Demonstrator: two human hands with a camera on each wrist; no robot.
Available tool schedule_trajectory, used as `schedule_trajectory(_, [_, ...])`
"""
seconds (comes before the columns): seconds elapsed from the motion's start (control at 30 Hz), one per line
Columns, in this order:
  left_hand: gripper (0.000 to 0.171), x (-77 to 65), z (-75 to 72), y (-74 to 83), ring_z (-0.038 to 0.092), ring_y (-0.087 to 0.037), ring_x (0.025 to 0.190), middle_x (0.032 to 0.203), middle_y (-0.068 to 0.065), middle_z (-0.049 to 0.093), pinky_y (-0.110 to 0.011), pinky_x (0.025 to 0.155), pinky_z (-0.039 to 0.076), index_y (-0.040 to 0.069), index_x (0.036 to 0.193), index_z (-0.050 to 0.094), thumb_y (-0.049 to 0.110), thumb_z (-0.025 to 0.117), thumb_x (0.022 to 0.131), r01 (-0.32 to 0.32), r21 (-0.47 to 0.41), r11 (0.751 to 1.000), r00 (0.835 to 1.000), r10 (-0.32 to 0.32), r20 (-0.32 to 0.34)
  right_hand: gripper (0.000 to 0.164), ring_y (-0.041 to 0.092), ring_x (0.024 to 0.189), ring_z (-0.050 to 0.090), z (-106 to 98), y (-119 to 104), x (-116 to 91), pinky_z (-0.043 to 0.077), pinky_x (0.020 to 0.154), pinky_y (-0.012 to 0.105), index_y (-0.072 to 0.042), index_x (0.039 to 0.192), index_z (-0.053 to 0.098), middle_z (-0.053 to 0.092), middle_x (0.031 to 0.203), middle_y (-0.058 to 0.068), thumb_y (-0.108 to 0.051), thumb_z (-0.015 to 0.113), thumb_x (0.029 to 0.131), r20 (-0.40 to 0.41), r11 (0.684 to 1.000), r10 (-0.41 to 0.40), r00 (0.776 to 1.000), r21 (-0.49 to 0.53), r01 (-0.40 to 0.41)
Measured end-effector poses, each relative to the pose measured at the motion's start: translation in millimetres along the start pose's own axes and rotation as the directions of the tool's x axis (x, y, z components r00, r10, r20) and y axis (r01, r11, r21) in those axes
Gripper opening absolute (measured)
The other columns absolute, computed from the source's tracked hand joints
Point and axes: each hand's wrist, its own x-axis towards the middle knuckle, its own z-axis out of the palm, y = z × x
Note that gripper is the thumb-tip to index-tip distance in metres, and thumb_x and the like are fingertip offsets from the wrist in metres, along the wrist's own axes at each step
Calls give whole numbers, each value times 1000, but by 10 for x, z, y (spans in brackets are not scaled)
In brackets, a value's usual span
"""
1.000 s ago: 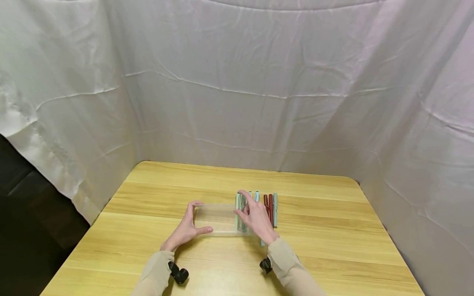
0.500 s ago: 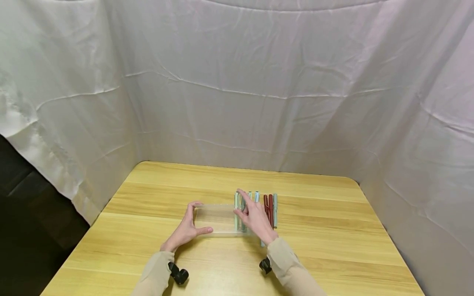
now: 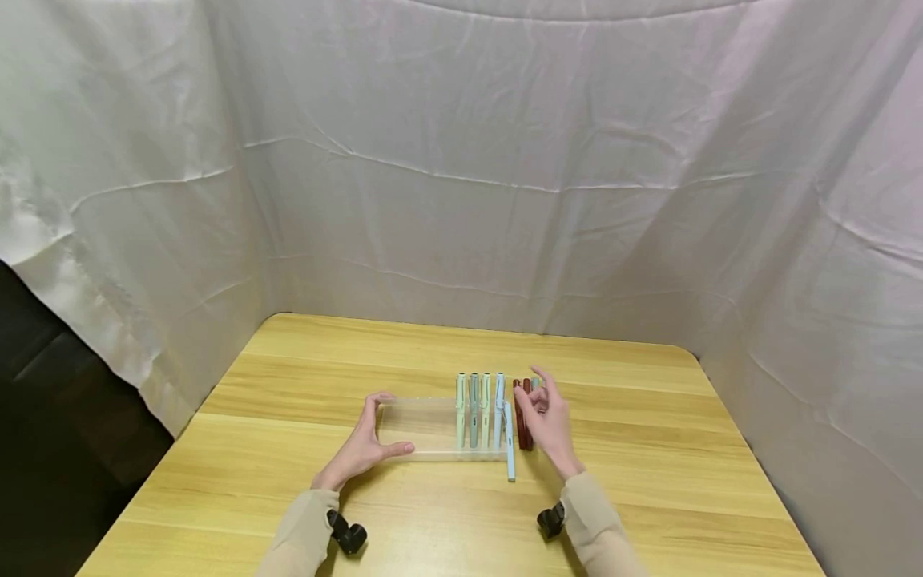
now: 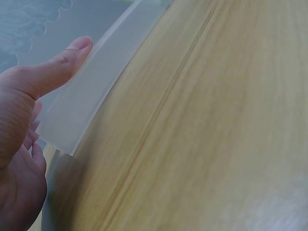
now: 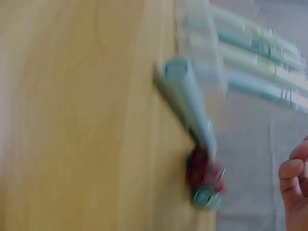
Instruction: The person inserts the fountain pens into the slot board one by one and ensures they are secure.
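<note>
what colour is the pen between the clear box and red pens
Light blue; the pen shows best in the head view.

In front of me, creased pale-grey cloth [image 3: 461, 160] hangs left, right and behind a yellowish wooden table [image 3: 685, 465] with rounded far corners. Soft light glows on its near part. Far left, a dark patch [image 3: 58, 449] shows below the cloth's edge.

Pens [image 3: 498, 413] are green, pale blue or dark red.

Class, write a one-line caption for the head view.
The left hand grips a clear box bearing four pens; the right hand hovers near red pens.
</note>
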Motion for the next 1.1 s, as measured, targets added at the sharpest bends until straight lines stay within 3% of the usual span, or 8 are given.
schedule_trajectory(0.13, [93, -5, -3, 2, 8, -45, 155, 161, -22, 21, -69, 124, 6, 10, 145, 27, 22, 89, 76, 14, -9, 1000, 1000, -14, 7, 49, 5, 63, 58, -118, 164, 31, 52, 60, 16, -5, 140, 51, 68, 84, 20, -11, 68, 95, 18, 987, 164, 986, -10, -163])
schedule_trajectory(0.33, [94, -12, -2, 4, 7, -44, 156, 162, -22, 20, -68, 124, 5, 9, 145, 26, 21, 89, 76, 24, -16, 1000, 1000, -24, 9, 51, 16, 69, 61, -250, 338, 63, 51, 56, 19, 0, 143, 47, 66, 96, 20, -13, 65, 97, 122, 950, 308, 943, -85, -300])
schedule_trajectory(0.47, [94, -15, 1, 6, 6, -45, 155, 161, -22, 20, -69, 124, 5, 7, 145, 26, 21, 89, 76, 22, -18, 1000, 1000, -22, 11, 52, 18, 70, 62, -299, 439, 72, 54, 58, 22, 2, 144, 44, 66, 97, 20, -14, 64, 98, 164, 933, 354, 921, -131, -335])
schedule_trajectory(0.7, [94, -5, 1, 5, 7, -46, 155, 160, -22, 21, -69, 123, 5, 7, 145, 26, 21, 89, 76, 22, -16, 1000, 1000, -21, 11, 51, 16, 65, 62, -321, 520, 104, 54, 62, 26, 1, 144, 45, 68, 94, 19, -16, 63, 99, 188, 918, 383, 905, -190, -349])
schedule_trajectory(0.93, [94, -1, -4, 12, 6, -46, 155, 161, -22, 21, -69, 123, 5, 8, 145, 26, 21, 89, 76, 21, -13, 1000, 1000, -21, 9, 52, 14, 60, 56, -317, 534, 125, 43, 49, 23, 0, 146, 44, 68, 83, 13, -17, 62, 100, 218, 907, 411, 885, -194, -374])
schedule_trajectory(1.1, [94, 6, -4, 15, 10, -46, 155, 159, -22, 24, -69, 123, 7, 8, 144, 26, 22, 89, 76, 6, 4, 1000, 1000, -6, 6, 53, 13, 59, 54, -327, 515, 128, 41, 48, 22, 1, 146, 44, 66, 81, 10, -17, 62, 100, 222, 905, 417, 881, -187, -381])
